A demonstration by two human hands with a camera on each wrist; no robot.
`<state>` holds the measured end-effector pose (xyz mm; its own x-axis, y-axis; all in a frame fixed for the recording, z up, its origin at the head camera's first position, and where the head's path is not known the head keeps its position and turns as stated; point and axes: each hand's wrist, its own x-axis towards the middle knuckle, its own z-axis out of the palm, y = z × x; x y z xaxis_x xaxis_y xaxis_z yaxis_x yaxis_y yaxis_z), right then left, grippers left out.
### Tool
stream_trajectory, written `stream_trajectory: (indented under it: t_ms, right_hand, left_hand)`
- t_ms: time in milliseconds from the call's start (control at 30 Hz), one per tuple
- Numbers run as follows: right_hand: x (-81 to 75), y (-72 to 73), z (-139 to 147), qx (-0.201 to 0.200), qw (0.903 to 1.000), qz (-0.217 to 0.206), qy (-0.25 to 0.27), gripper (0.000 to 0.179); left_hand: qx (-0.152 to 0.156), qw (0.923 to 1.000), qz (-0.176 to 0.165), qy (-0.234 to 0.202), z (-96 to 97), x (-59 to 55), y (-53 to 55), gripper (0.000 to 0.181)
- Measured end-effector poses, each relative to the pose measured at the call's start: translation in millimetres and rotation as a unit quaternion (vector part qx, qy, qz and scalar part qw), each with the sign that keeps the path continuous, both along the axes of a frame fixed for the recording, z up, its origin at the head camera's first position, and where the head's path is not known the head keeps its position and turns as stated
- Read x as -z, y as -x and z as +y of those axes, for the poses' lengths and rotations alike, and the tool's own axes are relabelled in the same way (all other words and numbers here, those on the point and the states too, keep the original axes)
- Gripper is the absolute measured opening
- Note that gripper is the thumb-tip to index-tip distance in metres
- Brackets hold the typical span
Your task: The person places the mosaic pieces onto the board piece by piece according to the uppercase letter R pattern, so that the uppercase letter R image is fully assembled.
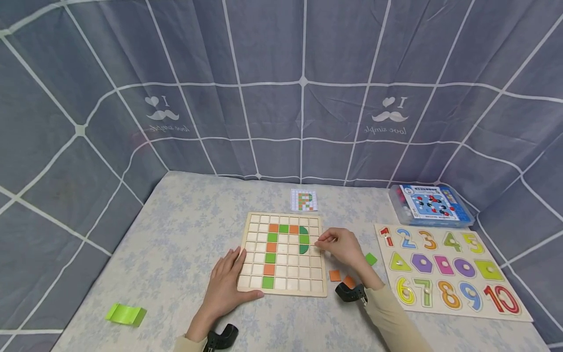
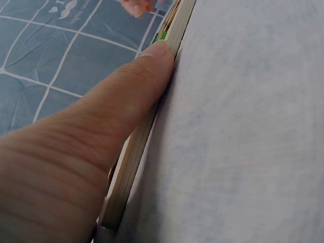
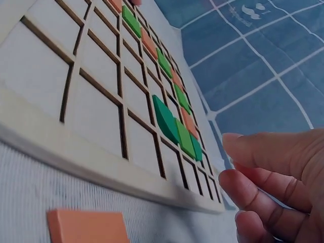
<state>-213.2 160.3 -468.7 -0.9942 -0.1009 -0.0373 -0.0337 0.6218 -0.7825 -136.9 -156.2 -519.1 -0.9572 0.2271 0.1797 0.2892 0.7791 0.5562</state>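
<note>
A wooden grid board (image 1: pixel 292 271) holds orange and green square tiles in a column and a top row. At the row's right end, two dark green rounded tiles (image 3: pixel 165 120) have a light green square (image 3: pixel 184 137) between them. My left hand (image 1: pixel 224 278) rests at the board's lower left corner, fingers along the left side and thumb (image 2: pixel 134 81) against the near edge. Just off the board's right edge hovers my right hand (image 1: pixel 345 248). In the right wrist view its thumb and forefinger stand slightly apart, with no tile visible between them.
Loose orange tiles (image 1: pixel 335 275) and a green tile (image 1: pixel 371 258) lie right of the board. A pattern card (image 1: pixel 304 200) sits behind it. Farther right are a number puzzle board (image 1: pixel 453 313) and a plastic box (image 1: pixel 433 205). A green curved piece (image 1: pixel 126 315) lies at left.
</note>
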Motion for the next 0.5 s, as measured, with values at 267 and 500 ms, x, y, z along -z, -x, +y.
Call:
stream_trajectory:
  t_ms: [267,500]
  right_hand:
    - [-1.7,-9.6,27,0.019,0.9996,0.017,-0.014,0.012]
    - [-6.5,-13.6,58,0.046,0.9978,0.017,-0.045,0.018]
  left_hand:
    - [0.001,1.0,-0.005,-0.002,0.7,-1.1,-0.1,0.112]
    - [0.0,1.0,-0.006,-0.004,0.7,-1.6,-0.2,0.112]
